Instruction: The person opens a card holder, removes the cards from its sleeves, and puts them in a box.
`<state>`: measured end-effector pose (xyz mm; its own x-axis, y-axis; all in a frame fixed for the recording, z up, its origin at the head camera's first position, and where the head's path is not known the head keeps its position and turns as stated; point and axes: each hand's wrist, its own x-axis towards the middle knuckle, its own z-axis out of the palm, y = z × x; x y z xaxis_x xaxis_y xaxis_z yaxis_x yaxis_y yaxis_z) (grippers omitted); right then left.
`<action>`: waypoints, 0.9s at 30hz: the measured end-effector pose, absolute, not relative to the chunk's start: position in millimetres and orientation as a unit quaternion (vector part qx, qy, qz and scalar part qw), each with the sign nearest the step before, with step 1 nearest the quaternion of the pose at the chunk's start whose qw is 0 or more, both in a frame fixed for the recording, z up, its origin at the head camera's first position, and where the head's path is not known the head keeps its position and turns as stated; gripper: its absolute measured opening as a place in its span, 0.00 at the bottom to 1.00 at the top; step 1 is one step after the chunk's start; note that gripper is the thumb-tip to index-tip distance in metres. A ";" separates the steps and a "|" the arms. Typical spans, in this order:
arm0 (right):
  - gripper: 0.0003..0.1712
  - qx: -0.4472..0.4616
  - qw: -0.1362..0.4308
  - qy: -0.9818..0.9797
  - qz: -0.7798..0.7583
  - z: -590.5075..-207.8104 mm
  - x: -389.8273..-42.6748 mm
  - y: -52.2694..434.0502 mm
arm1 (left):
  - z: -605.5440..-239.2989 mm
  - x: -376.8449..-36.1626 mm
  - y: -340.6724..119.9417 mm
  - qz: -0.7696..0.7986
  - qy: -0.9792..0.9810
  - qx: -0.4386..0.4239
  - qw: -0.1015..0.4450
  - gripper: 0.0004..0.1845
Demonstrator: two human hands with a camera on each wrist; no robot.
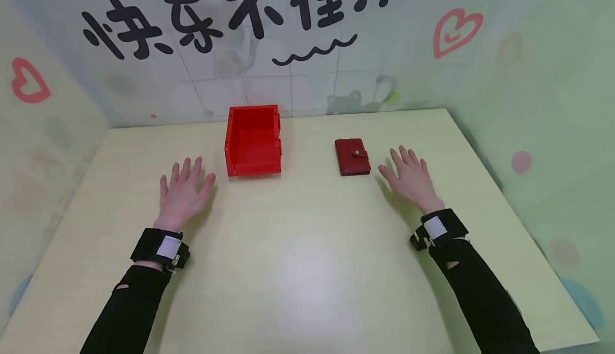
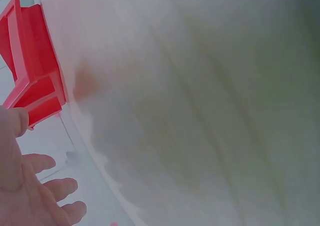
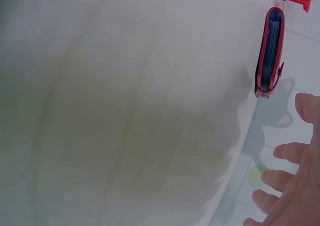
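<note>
A red plastic bin (image 1: 253, 140) stands open-topped on the pale table (image 1: 307, 247), left of centre toward the back; the left wrist view shows the bin (image 2: 30, 80) too. A dark red wallet (image 1: 352, 156) with a snap tab lies closed to its right, edge-on in the right wrist view as wallet (image 3: 270, 50). My left hand (image 1: 184, 191) lies flat on the table, fingers spread, just left of the bin, holding nothing. My right hand (image 1: 408, 175) lies flat as well, fingers straight, just right of the wallet and not touching it.
Decorated walls with black writing and red hearts close the table in at the back and both sides. The table's right edge (image 1: 523, 220) runs close to my right forearm. Black wrist straps sit on both sleeves.
</note>
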<state>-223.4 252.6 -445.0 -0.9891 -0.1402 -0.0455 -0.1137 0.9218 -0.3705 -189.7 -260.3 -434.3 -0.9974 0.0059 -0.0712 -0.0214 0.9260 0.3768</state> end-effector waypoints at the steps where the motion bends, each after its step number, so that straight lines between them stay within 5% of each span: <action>1: 0.44 -0.065 0.035 0.980 -0.184 -443.5 -224.5 251.8 | -433.8 -189.6 -260.6 0.194 0.980 -0.004 0.035 0.41; 7: 0.43 -0.063 0.025 0.980 -0.186 -436.8 -231.8 244.4 | -430.2 -187.3 -261.2 0.199 0.980 -0.008 0.025 0.41; 15: 0.47 -0.040 0.051 0.964 -0.257 -426.1 -263.6 202.0 | -426.5 -176.4 -247.8 0.261 0.962 -0.014 -0.083 0.31; 27: 0.50 0.037 0.059 0.965 -0.254 -445.6 -281.3 176.2 | -433.0 -172.3 -221.8 0.282 0.958 0.006 -0.045 0.27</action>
